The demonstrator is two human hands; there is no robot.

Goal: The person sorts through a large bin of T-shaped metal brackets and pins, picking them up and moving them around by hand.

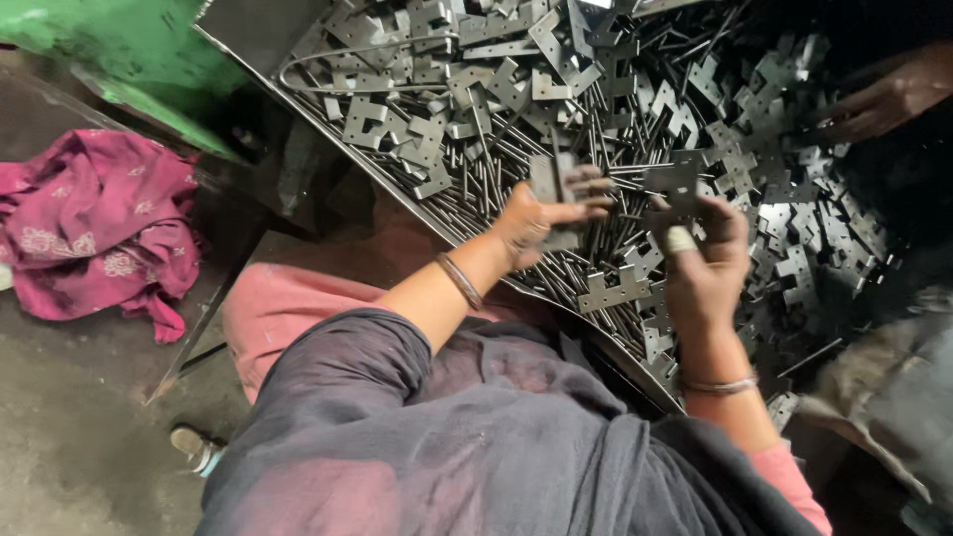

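A flat grey metal plate (pixel 552 185) was held upright in the left hand (pixel 531 216), with the fingers (pixel 586 189) pinched around its edges and the thumb laid across its lower part. It was kept just above the near edge of the worktop (pixel 298 94), a dark metal sheet heaped with parts. A second, notched metal piece (pixel 676 182) was gripped in the right hand (pixel 703 260), whose fingers were curled shut on it; one fingertip was wrapped in a pale covering. The two held parts were close together but apart, the plate to the left of the notched piece. A thin bangle (pixel 460 281) was worn on the left wrist and another (pixel 719 385) on the right.

Beneath both hands, a dense pile of stamped metal brackets (pixel 437 119) and thin steel rods (pixel 496 159) was spread over the worktop. A bent loop of wire (pixel 328 62) was lying at the far left of the pile. Another person's hand (pixel 879 99) was resting on the parts at the far right. A crumpled magenta cloth (pixel 99 223) was lying on the floor, well apart from the worktop, beside a green painted machine part (pixel 119 50).
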